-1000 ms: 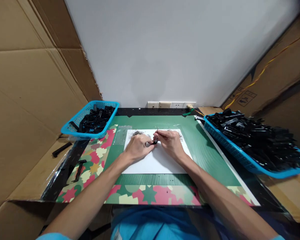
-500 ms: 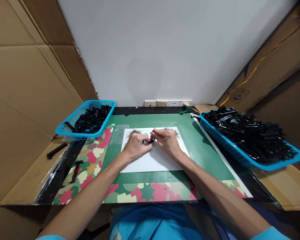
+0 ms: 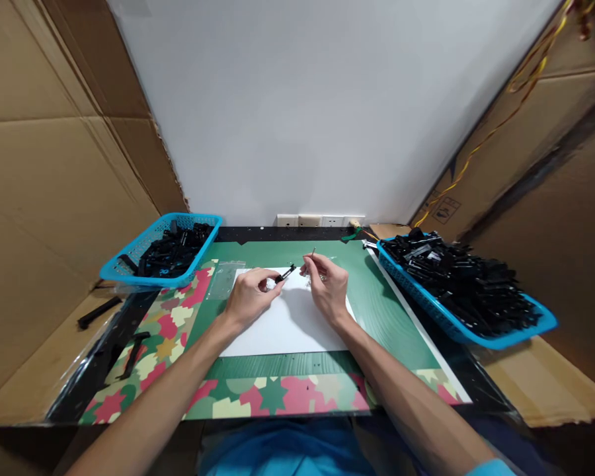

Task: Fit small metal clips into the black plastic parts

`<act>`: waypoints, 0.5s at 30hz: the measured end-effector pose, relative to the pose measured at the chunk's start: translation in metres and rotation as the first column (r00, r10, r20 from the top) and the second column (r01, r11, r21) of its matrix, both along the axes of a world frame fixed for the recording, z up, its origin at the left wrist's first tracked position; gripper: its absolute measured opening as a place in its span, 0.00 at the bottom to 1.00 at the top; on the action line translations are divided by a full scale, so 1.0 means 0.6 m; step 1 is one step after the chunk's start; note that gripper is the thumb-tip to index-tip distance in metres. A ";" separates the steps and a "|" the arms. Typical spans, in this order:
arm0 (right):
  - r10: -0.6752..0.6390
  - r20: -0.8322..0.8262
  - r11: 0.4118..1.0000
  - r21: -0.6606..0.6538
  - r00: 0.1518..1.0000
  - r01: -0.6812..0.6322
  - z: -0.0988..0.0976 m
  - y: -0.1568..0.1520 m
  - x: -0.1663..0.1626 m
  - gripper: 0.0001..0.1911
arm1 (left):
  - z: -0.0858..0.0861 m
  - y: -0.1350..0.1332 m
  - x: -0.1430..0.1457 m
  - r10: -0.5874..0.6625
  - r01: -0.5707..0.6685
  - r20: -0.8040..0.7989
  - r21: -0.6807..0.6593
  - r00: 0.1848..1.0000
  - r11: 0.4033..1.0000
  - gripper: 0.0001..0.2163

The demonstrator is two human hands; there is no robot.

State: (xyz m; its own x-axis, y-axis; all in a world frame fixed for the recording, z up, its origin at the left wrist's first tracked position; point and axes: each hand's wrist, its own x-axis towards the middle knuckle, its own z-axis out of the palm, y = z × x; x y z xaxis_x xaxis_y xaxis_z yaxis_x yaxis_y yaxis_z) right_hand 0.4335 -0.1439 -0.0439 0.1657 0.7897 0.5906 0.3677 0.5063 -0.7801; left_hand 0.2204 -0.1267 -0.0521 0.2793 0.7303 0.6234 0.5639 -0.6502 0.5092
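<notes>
My left hand [image 3: 252, 295] pinches a narrow black plastic part [image 3: 286, 273] between thumb and fingertips, its free end tilted up to the right. A short gap away, my right hand [image 3: 330, 285] is closed around a thin metal tool [image 3: 313, 251]. Only the tool's slim end shows above the fingers, so its kind is unclear. Both hands are above a white sheet [image 3: 287, 330]. Small loose bits at the sheet's far side are mostly hidden behind the hands.
Blue baskets of black plastic parts stand at the left [image 3: 110, 268] and right [image 3: 500, 340]. Loose black parts [image 3: 99, 312] lie at the left. A clear plastic bag [image 3: 224, 281] rests beside the sheet on a green mat [image 3: 391, 324]. Cardboard walls [image 3: 54, 218] flank the table.
My hands have moved apart, the right one away from the black part. That part is now raised and more of it shows. The camera view has shifted a little.
</notes>
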 end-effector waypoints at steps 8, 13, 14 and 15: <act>0.140 0.545 0.978 -0.208 0.827 -0.028 -0.013 0.004 -0.007 0.16 | 0.040 -0.002 -0.021 0.057 -0.059 0.014 0.287 0.998 0.956 0.09; 0.260 0.736 0.955 -0.293 0.625 -0.053 -0.002 -0.012 -0.016 0.11 | 0.064 -0.005 -0.027 0.071 -0.041 -0.065 0.385 0.995 0.922 0.09; 0.271 0.747 0.954 -0.293 0.607 -0.064 0.001 -0.013 -0.016 0.10 | 0.069 -0.006 -0.023 0.073 -0.036 -0.079 0.392 0.994 0.919 0.10; 0.280 0.756 0.952 -0.297 0.592 -0.071 0.004 -0.013 -0.016 0.10 | 0.074 -0.007 -0.016 0.072 -0.033 -0.083 0.398 0.994 0.917 0.10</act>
